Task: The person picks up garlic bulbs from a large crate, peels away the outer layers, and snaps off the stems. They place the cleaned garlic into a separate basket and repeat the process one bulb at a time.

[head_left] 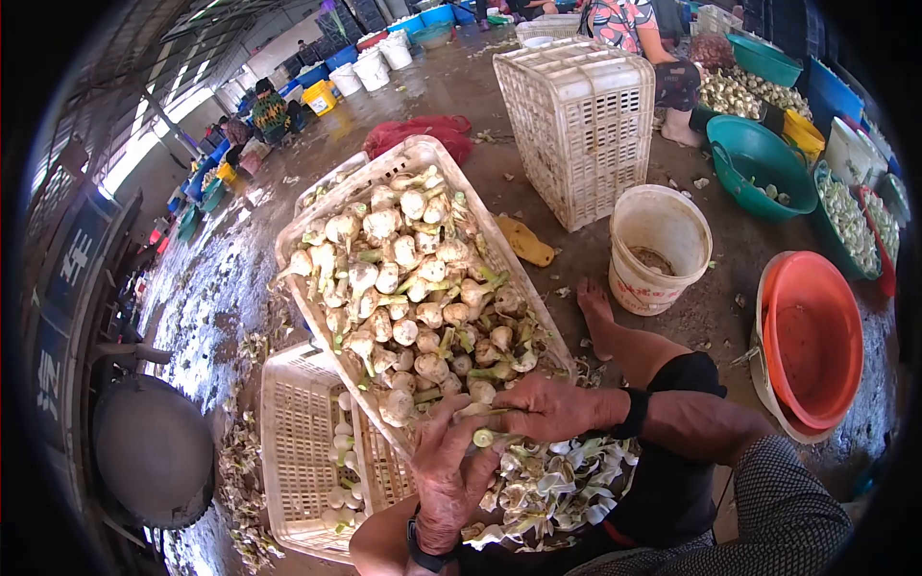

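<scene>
My left hand [449,459], with a dark watch on the wrist, is closed on a garlic bulb, mostly hidden by the fingers. A pale green cut stem [483,438] shows between my two hands. My right hand [552,407], a dark band on its wrist, is closed right beside it; what its fingers hold is hidden. Just beyond both hands, a white plastic crate [523,300] is heaped with garlic bulbs [403,288] on short green stems. Loose peeled garlic skins [567,485] lie below my hands, between my legs.
A lower crate [288,451] holds some whiter peeled bulbs on the left. A white bucket [661,250], a tall upturned crate [586,125] and a red basin [814,336] stand to the right. Other people sit among tubs farther back.
</scene>
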A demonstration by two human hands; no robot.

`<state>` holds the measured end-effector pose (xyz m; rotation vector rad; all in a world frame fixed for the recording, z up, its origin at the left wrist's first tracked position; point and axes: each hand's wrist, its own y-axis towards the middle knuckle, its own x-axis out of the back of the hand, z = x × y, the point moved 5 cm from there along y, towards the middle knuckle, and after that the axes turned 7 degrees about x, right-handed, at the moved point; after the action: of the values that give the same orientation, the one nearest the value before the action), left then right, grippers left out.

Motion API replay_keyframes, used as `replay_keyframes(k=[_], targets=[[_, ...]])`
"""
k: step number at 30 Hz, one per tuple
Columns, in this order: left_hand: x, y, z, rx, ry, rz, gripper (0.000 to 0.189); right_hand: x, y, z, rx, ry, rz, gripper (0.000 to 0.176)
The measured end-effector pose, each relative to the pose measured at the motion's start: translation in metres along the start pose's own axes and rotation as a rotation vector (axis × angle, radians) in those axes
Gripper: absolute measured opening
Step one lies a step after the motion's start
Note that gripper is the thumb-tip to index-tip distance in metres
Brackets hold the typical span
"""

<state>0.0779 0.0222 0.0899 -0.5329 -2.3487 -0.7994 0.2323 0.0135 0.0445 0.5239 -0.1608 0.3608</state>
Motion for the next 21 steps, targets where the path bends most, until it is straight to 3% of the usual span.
replay_keyframes(k=[2,4,7,9,10,15,17,18,21], targets=[[-0.001,-0.001,-0.002,-0.054,0.130,-0.025,0.029,-0.001,-0.001,-0.003,-0.029,0.027,-0.005,0.033],[0.002,0.000,0.002,0.118,-0.076,-0.043,0.026,-0.001,-0.001,-0.003,-0.054,0.054,-0.010,0.034],[0.004,-0.001,0.015,0.161,-0.127,-0.071,0.028,-0.002,0.001,0.004,-0.113,0.060,-0.024,0.032],[0.008,-0.001,0.017,0.239,-0.262,-0.114,0.029,-0.001,0.003,0.009,-0.206,0.262,-0.105,0.031],[0.011,-0.002,0.019,0.317,-0.399,-0.158,0.030,-0.001,0.004,0.009,-0.204,0.261,-0.103,0.031],[0.018,-0.011,0.043,0.492,-0.491,-0.162,0.028,-0.002,0.004,0.001,-0.167,0.272,-0.122,0.035],[0.021,-0.021,0.071,0.648,-0.683,-0.359,0.027,0.003,0.003,0.006,-0.203,0.418,-0.156,0.034],[0.020,-0.020,0.075,0.706,-1.015,-0.406,0.024,0.007,0.003,0.008,-0.241,0.561,-0.195,0.034],[0.025,-0.021,0.088,0.628,-1.232,-0.588,0.024,0.017,0.000,0.003,-0.351,0.779,-0.359,0.033]])
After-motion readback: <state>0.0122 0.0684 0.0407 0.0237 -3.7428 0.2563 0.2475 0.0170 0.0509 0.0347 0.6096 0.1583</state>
